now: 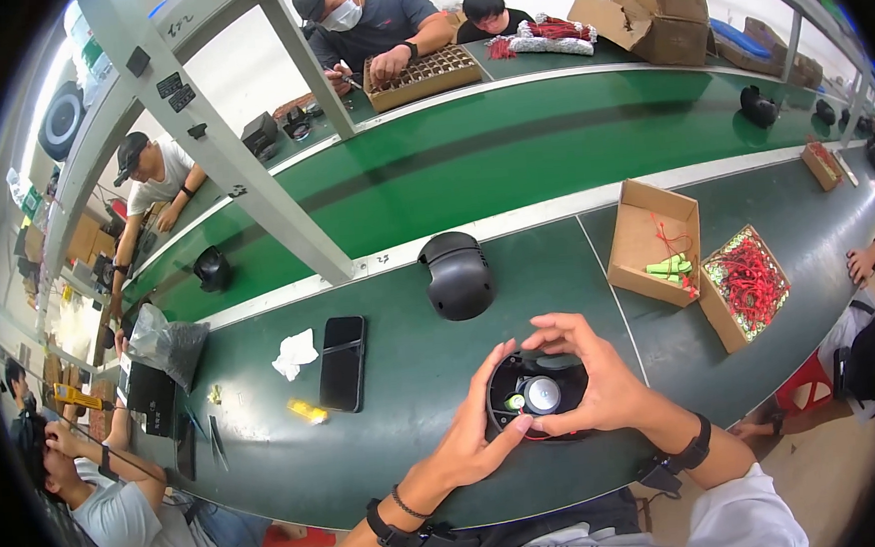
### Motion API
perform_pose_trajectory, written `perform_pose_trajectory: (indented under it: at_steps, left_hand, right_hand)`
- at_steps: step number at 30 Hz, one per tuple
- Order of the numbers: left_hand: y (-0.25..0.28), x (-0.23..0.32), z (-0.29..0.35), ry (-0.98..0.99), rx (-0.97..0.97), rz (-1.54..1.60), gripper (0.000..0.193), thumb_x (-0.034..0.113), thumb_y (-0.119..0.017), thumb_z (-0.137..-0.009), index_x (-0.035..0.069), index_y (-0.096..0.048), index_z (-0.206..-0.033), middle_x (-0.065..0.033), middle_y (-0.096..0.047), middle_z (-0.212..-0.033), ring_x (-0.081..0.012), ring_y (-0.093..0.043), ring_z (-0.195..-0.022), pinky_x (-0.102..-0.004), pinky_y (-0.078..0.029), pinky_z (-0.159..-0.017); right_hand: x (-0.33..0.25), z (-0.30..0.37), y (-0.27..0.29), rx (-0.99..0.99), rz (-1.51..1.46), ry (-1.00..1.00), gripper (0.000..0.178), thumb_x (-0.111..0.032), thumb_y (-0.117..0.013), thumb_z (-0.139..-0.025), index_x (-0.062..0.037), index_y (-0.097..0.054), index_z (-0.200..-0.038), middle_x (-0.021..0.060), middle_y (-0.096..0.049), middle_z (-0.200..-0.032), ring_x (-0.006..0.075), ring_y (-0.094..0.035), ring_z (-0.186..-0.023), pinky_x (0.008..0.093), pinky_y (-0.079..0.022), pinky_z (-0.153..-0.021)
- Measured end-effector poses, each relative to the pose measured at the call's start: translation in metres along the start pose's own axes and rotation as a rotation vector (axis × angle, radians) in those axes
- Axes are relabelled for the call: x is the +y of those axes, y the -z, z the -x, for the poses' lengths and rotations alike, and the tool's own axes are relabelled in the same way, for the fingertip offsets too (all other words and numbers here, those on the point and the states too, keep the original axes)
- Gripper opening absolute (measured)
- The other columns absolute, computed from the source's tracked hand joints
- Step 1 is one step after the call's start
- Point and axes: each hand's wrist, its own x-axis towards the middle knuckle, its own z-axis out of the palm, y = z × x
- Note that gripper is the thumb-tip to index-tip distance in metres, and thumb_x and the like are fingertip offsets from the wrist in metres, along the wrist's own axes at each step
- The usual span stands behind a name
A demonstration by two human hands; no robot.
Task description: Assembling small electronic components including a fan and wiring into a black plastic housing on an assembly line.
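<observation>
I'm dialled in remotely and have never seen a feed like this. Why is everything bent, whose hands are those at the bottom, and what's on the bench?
This is one picture from a wide fisheye camera worn on a person's head, looking down, so straight edges curve toward the rim. No machine: the two forearms coming up from the lower edge are the wearer's own. The left hand and right hand together cup a round black housing with a silver disc and a small green part inside. On the dark green bench lie a second black housing, closed side up, a black phone, a crumpled white tissue, a small yellow piece, an open cardboard box with green parts, and a box of red wires. Other people work at neighbouring places.
</observation>
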Motion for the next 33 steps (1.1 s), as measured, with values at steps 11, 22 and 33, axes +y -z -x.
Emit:
perform_pose_trajectory:
  at_steps: [11, 22, 33]
  left_hand:
    - [0.006, 0.003, -0.003, -0.005, -0.031, -0.053, 0.086, 0.013, -0.064, -0.098, -0.003, -0.012, -0.166, -0.0288, -0.034, -0.165, -0.0355, -0.040, -0.151, -0.0443, -0.028, -0.125]
    - [0.025, -0.006, -0.005, -0.350, 0.420, -0.500, 0.091, 0.022, -0.079, -0.088, -0.008, -0.028, -0.157, -0.0310, -0.043, -0.154, -0.0396, -0.051, -0.137, -0.0468, -0.043, -0.116]
    - [0.020, 0.002, -0.004, -0.499, 0.458, -0.766, 0.090, 0.030, -0.083, -0.085, -0.004, -0.034, -0.152, -0.0349, -0.049, -0.145, -0.0470, -0.057, -0.127, -0.0531, -0.050, -0.106]
  right_hand:
    - [0.005, -0.003, -0.001, 0.068, 0.056, 0.077, 0.101, -0.027, -0.099, -0.066, -0.0057, -0.044, -0.149, 0.0175, -0.059, -0.133, 0.0312, -0.060, -0.128, 0.0436, -0.050, -0.109]
    - [-0.012, -0.001, -0.013, 0.159, 0.413, 0.209, 0.031, -0.003, -0.084, -0.083, -0.0089, -0.078, -0.113, 0.0088, -0.069, -0.122, 0.0301, -0.067, -0.115, 0.0387, -0.061, -0.089]
    - [-0.026, 0.005, -0.011, 0.223, 0.299, 0.007, 0.016, -0.005, -0.081, -0.091, -0.0047, -0.079, -0.106, 0.0077, -0.072, -0.084, 0.0160, -0.065, -0.063, 0.0294, -0.051, -0.055]
